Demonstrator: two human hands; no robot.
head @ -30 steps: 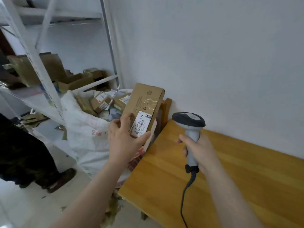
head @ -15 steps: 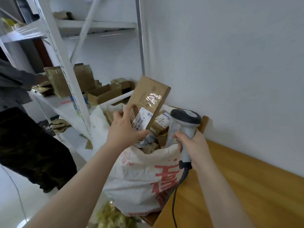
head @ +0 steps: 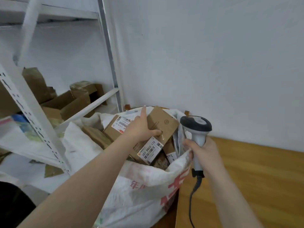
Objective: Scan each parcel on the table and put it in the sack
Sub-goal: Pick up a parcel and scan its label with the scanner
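The left hand (head: pixel 141 129) lies on the brown parcel (head: pixel 158 134) at the sack's (head: pixel 139 186) mouth, thumb pressed to its top face and forefinger pointing toward twelve o'clock. I judge it is settling the parcel in, not gripping it hard. The parcel lies tilted on other boxes (head: pixel 115 129), label (head: pixel 150 149) turned up, so the sack looks nearly full. The right hand (head: pixel 202 155), at three o'clock from the parcel, is wrapped around the scanner (head: pixel 195 127) handle, head up and away from the label; likely the reading is done. Its fingers also seem to pinch the sack's rim, perhaps holding the mouth wide. The desk (head: pixel 255 178), at four o'clock, shows no parcels in view.
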